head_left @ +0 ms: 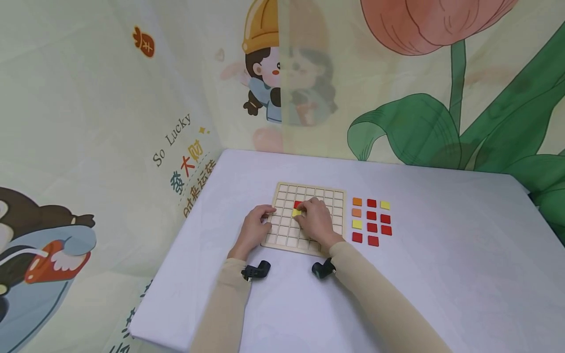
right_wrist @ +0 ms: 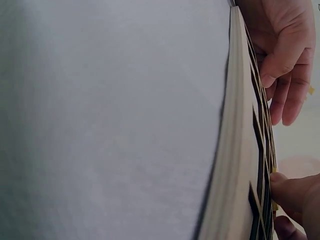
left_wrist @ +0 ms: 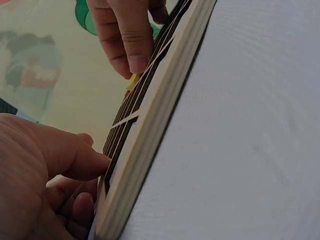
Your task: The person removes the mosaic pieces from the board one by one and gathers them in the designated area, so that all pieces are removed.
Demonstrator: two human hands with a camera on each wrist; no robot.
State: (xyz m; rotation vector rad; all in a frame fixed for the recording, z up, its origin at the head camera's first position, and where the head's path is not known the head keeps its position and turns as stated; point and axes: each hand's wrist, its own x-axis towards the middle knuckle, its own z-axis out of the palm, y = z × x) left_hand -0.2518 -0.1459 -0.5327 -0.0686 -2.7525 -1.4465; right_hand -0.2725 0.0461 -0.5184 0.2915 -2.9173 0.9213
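A wooden grid board (head_left: 282, 240) lies on the white table. My right hand (head_left: 317, 218) is over its middle, pinching a yellow square tile (head_left: 296, 213) between thumb and fingers at the grid. In the left wrist view that yellow tile (left_wrist: 133, 81) shows under the fingertips, low against the board. Just beyond it sits a red tile (head_left: 297, 204), partly hidden by the fingers. My left hand (head_left: 252, 229) rests at the board's left edge, with thumb and fingers touching the rim and no tile in them.
Right of the board, loose tiles lie in three columns: orange (head_left: 357, 201), red (head_left: 372, 215) and yellow (head_left: 385, 205). Each wrist wears a small black camera, the left camera (head_left: 257, 270) and right camera (head_left: 323, 268). Printed cloth (head_left: 397, 73) hangs behind the table (head_left: 441, 274).
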